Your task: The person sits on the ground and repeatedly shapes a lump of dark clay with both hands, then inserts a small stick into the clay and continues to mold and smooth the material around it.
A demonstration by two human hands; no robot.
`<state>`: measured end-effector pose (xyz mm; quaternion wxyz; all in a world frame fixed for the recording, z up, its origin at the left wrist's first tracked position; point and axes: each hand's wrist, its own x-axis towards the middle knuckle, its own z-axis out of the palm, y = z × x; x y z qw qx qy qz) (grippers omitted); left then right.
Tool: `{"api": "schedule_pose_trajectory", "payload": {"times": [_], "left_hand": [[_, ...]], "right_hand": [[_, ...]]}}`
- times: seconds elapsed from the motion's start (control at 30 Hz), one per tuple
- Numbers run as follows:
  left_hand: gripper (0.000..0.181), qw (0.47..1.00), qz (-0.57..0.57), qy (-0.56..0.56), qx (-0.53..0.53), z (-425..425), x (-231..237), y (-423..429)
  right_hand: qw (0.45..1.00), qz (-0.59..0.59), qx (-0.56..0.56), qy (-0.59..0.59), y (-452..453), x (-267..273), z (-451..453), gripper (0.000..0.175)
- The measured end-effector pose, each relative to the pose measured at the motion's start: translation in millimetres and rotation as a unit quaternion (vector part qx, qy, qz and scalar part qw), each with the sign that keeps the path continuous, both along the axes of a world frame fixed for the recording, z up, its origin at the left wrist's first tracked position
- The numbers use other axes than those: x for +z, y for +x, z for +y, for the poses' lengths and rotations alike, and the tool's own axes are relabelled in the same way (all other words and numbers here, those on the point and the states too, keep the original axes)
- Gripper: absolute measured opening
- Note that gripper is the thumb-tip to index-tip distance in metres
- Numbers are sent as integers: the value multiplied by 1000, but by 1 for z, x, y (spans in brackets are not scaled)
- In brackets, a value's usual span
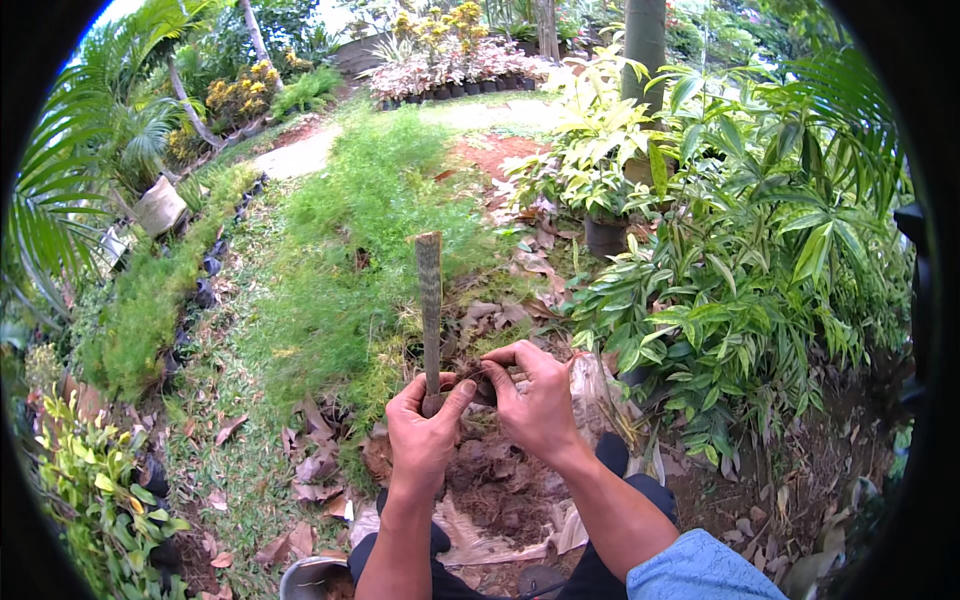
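Note:
An upright, banded grey-green leaf cutting (430, 300), which looks like snake plant, stands in my left hand (427, 427). The fingers grip it near its base, where a small brown lump (433, 405) shows. With thumb and fingertips, my right hand (536, 397) pinches a clump of brown fibrous material (474, 371) close beside the left thumb. Part of that clump is hidden by the fingers. Below both hands, a heap of brown fibrous potting material (499, 487) lies on a pale woven sack (480, 536).
A grey metal-looking bowl (304, 577) sits at the lower left. Feathery green ferns (345, 225) grow ahead, and variegated leafy plants (697, 300) crowd the right. A black plant pot (604, 236) stands among them. Dry leaves (319, 465) litter the ground.

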<state>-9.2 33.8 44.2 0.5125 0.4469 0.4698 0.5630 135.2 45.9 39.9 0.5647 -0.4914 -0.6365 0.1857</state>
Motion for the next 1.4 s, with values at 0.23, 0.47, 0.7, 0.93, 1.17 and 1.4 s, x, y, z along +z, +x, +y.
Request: {"api": "schedule_pose_trajectory", "payload": {"times": [0.23,0.47,0.7,0.93,1.17,1.4], "left_hand": [[11,992,-113,-14,51,7,-1,-12],[13,955,-259,-67,129,13,-1,-29],[6,961,-258,-103,-10,6,-5,-14],[40,937,-338,-63,-63,12,-5,-11],[47,943,-302,-3,-140,7,-3,0],[47,969,-209,-6,-134,8,-13,9]], "right_hand": [[956,273,-9,-108,4,-11,19,11],[958,189,92,-194,31,-3,11,14],[938,174,232,-191,15,-7,-2,22],[939,289,110,-151,9,-5,-1,14],[958,238,96,-131,-1,-4,-9,13],[939,274,141,-150,-8,-7,-11,18]]}}
